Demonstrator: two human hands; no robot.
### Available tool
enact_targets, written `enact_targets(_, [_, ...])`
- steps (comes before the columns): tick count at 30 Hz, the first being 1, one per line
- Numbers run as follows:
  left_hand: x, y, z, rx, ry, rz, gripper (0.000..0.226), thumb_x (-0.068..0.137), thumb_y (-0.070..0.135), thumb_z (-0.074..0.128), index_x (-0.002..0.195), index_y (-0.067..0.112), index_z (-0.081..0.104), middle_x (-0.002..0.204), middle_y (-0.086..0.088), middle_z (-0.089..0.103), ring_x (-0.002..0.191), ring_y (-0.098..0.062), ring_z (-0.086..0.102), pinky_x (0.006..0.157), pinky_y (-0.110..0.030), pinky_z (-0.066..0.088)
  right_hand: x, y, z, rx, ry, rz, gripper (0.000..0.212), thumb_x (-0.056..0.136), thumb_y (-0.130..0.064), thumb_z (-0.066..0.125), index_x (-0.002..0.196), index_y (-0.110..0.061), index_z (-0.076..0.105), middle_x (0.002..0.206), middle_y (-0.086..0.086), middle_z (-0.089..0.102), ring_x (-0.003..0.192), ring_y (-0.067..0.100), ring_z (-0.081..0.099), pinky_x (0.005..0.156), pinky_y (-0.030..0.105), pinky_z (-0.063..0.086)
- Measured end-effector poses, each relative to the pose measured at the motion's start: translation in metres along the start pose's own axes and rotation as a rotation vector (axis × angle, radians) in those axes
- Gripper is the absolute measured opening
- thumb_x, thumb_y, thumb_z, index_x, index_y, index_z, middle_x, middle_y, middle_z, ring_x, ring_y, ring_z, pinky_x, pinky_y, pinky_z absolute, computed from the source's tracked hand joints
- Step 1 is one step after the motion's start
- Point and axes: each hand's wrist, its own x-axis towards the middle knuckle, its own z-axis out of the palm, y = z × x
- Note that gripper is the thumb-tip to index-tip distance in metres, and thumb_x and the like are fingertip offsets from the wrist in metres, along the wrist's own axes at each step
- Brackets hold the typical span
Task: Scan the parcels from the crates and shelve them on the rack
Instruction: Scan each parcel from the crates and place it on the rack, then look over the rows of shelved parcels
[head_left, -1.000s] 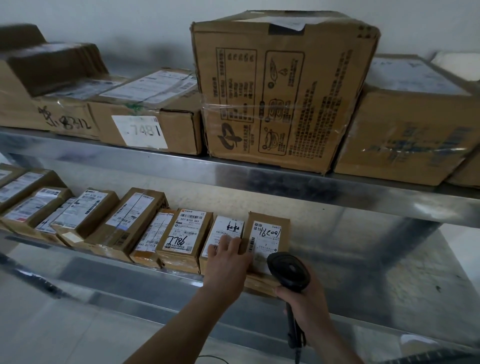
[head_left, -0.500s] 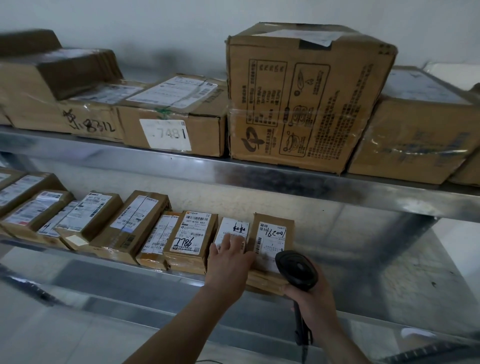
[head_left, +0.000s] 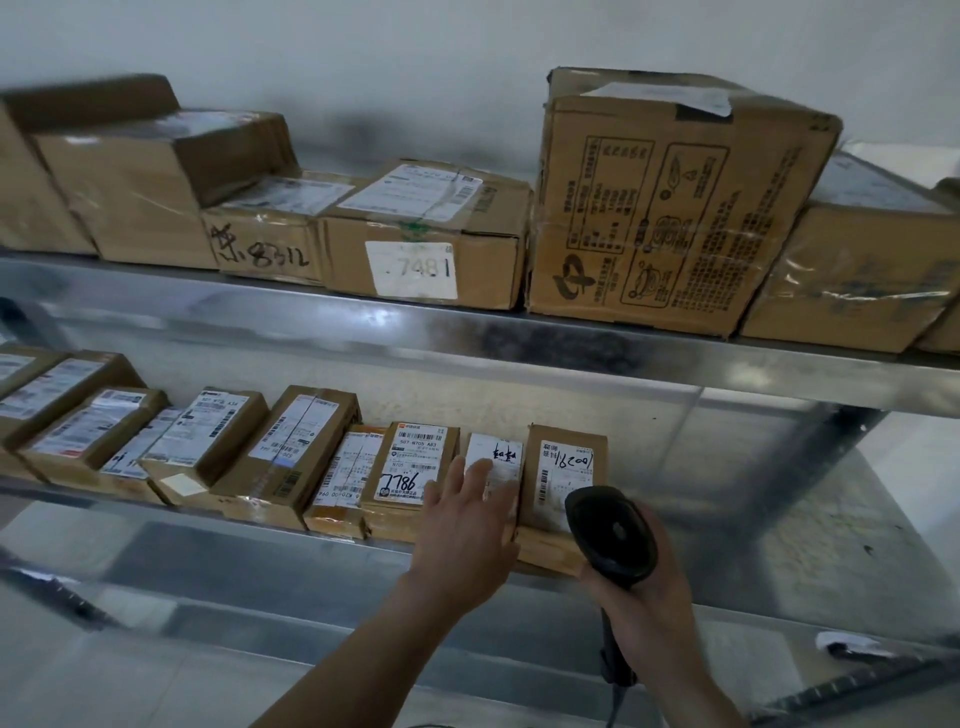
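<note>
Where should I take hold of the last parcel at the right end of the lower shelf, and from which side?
Probably by its front right corner. The parcel lies flat, its front end overhanging the lower shelf edge. Its right side is bare, while a white-labelled parcel under the left hand adjoins its left. The right hand grips the scanner.

Brown cardboard parcels (head_left: 306, 457) carry white labels with black barcodes and handwriting. The scanner (head_left: 610, 535) is black, the rack (head_left: 519, 343) mottled silver-grey. The tall box (head_left: 675, 208) bears dark printed diagrams.
</note>
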Motion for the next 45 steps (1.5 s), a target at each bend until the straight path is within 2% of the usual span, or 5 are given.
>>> enact_targets(4, [-0.022, -0.019, -0.013, -0.004, 0.02, 0.003, 0.075, 0.092, 0.054, 0.062, 0.153, 0.039, 0.02, 0.166, -0.001, 0.013, 0.155, -0.031, 0.001, 0.123, -0.058, 0.017, -0.021, -0.017, 0.02, -0.005, -0.021, 0.004, 0.066, 0.076, -0.003, 0.084, 0.113, -0.051, 0.058, 0.1, -0.024, 0.068, 0.097, -0.015, 0.059, 0.075, 0.008, 0.041])
enact_targets(10, [-0.063, -0.065, -0.027, 0.028, 0.055, 0.013, 0.074, 0.093, 0.052, 0.061, 0.154, 0.037, 0.02, 0.167, -0.002, 0.009, 0.155, -0.031, 0.0, 0.125, -0.054, 0.014, -0.057, -0.026, 0.068, 0.001, 0.005, 0.044, 0.059, 0.07, -0.018, 0.089, 0.117, -0.043, 0.064, 0.105, -0.011, 0.072, 0.103, 0.014, 0.066, 0.094, 0.044, 0.052])
enact_targets(22, [-0.126, -0.146, -0.043, 0.033, 0.099, -0.042, 0.076, 0.091, 0.056, 0.062, 0.152, 0.037, 0.02, 0.166, 0.0, 0.01, 0.154, -0.028, 0.003, 0.124, -0.053, 0.018, -0.114, -0.048, 0.149, 0.0, -0.04, 0.137, 0.044, 0.064, -0.027, 0.088, 0.105, -0.028, 0.07, 0.083, 0.003, 0.074, 0.088, 0.027, 0.069, 0.072, 0.032, 0.046])
enact_targets(30, [-0.15, -0.158, -0.054, 0.058, 0.143, -0.126, 0.08, 0.09, 0.059, 0.062, 0.153, 0.038, 0.017, 0.165, -0.001, 0.009, 0.153, -0.028, 0.004, 0.122, -0.049, 0.022, -0.125, -0.06, 0.172, -0.015, -0.149, 0.071, 0.049, 0.072, -0.019, 0.089, 0.112, -0.034, 0.064, 0.093, -0.002, 0.073, 0.096, 0.024, 0.067, 0.093, 0.045, 0.051])
enact_targets(45, [-0.19, -0.151, -0.057, 0.098, 0.055, -0.334, 0.088, 0.088, 0.074, 0.051, 0.157, 0.04, 0.01, 0.169, 0.0, -0.005, 0.155, -0.032, -0.008, 0.125, -0.056, 0.013, -0.134, -0.054, 0.172, 0.108, -0.269, 0.026, 0.051, 0.076, -0.018, 0.088, 0.12, -0.028, 0.064, 0.103, -0.013, 0.068, 0.098, 0.001, 0.06, 0.081, 0.026, 0.043])
